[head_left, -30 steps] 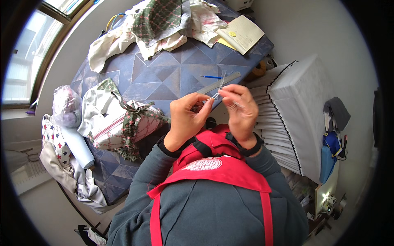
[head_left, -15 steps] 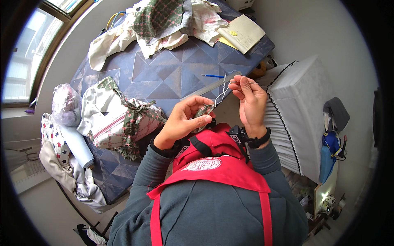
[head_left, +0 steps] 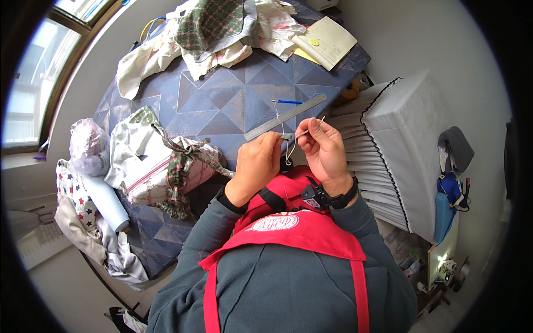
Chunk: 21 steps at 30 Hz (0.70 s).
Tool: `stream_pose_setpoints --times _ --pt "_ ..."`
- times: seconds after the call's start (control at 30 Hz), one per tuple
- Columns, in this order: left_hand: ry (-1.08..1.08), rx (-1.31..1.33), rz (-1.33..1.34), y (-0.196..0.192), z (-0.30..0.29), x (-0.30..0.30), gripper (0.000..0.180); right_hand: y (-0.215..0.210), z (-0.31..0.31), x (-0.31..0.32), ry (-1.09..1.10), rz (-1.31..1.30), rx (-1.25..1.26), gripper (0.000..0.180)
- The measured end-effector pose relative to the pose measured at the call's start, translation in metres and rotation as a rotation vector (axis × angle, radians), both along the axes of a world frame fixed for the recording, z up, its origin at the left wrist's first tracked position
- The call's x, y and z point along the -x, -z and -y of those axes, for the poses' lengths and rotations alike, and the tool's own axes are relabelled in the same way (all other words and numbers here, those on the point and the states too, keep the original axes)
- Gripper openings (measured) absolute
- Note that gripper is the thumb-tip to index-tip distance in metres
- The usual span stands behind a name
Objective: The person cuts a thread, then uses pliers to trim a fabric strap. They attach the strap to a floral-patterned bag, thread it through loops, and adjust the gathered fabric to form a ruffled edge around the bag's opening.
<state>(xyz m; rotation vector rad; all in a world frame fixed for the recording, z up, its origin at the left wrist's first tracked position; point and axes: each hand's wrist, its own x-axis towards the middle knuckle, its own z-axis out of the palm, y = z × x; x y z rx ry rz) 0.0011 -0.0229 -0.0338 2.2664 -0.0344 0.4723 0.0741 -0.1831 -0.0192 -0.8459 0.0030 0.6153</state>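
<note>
My left hand (head_left: 257, 165) is closed on a narrow green patterned fabric strip (head_left: 285, 136), whose tip pokes out past the fingertips. Further left, a similar strip runs from the patterned fabric bag (head_left: 186, 166) to behind this hand; the join is hidden. My right hand (head_left: 323, 151) pinches a white cord (head_left: 290, 151) between thumb and forefinger, with a short end sticking up above. The cord hangs in a loop between both hands, and a thin length trails up over the table beside the ruler.
On the dark blue table (head_left: 216, 105) lie a metal ruler (head_left: 286, 117), a blue pen (head_left: 288, 102) and an open notebook (head_left: 327, 41). Patterned cloths (head_left: 214, 30) are heaped at the back. A plastic-wrapped bundle (head_left: 90, 147) and light blue roll (head_left: 105, 202) lie left; a white-covered piece (head_left: 411, 150) stands right.
My left hand has turned over, back up, hiding most of the fabric. My right hand has come lower and nearer to the left one, and the cord between them now hangs in a slack loop.
</note>
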Motion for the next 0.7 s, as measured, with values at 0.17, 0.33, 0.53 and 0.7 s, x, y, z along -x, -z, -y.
stream_pose_setpoints --times 0.17,0.33,0.53,0.7 --pt "0.008 -0.132 0.098 0.010 -0.004 0.001 0.014 -0.001 -0.001 -0.001 -0.015 0.009 0.146 0.028" --pt "-0.094 -0.325 0.135 0.019 -0.008 -0.002 0.017 0.017 -0.018 -0.005 -0.070 -0.213 0.159 0.028" --pt "-0.200 -0.272 0.121 0.034 -0.015 -0.011 0.018 0.035 -0.036 0.019 0.019 0.139 0.378 0.031" --pt "-0.123 -0.393 0.108 0.037 -0.019 -0.013 0.022 0.038 -0.038 0.027 -0.194 0.380 0.636 0.021"
